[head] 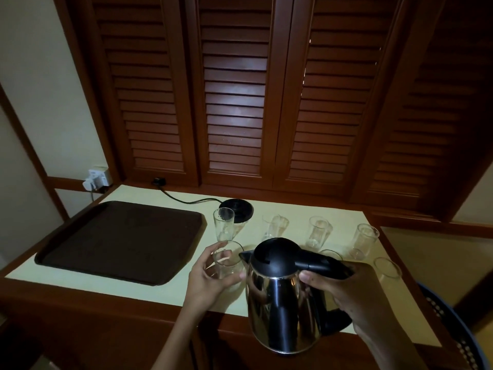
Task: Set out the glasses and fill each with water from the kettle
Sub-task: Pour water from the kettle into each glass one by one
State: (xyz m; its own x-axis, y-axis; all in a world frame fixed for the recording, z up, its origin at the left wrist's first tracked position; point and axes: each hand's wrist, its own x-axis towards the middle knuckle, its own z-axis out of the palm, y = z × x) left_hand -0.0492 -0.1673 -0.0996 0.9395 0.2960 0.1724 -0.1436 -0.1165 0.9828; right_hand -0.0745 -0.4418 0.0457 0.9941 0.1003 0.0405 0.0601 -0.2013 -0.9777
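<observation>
Louvred doors (pixel 234 102) are looming behind the pale counter (pixel 165 287), a brown tray (pixel 120 239) lying at its left. The kettle (pixel 277 303) is being gripped by its handle in the right hand (pixel 344 292), spout just beside the near-left glass (pixel 229 259), which the left hand (pixel 208 279) is clasping with curled fingers. Tipping slowly, with the spout over the rim, is probably wisest.
</observation>
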